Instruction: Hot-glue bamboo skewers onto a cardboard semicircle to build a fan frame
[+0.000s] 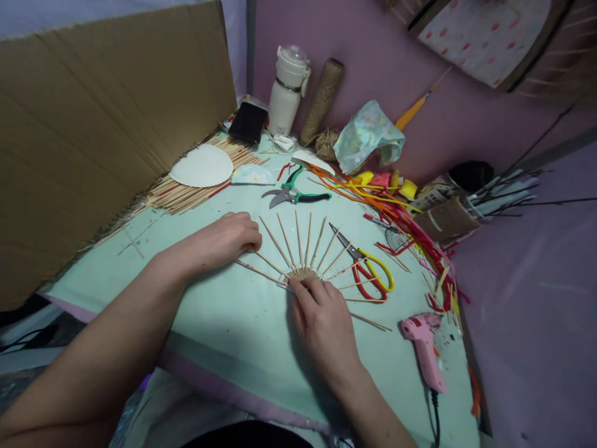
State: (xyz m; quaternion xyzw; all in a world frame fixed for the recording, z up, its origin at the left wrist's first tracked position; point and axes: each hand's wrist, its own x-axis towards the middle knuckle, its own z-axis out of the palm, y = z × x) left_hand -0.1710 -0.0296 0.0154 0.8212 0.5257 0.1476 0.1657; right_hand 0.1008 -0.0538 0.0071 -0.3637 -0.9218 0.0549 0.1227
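Note:
Thin wooden sticks (298, 239) spread like a fan from a small brown cardboard piece (304, 274) on the table. My left hand (231, 238) is closed, its fingertips pinching the outer end of a stick (273, 263) on the fan's left side. Another stick (258, 271) lies just below that one. My right hand (324, 317) bends over the cardboard, fingers curled and pressed on it where the sticks meet, hiding part of it. Scissors (361, 258) with red and yellow handles lie under the right-hand sticks. Green-handled pruning shears (293, 194) rest beyond the fan.
A pink glue gun (425, 348) lies at the right with its cord. Cardboard (116, 124) stands along the left, beside a stick pile (181, 194) and white scalloped disc (201, 165). A white bottle (285, 90), twine roll (323, 102) and colourful pipe cleaners (368, 198) line the back.

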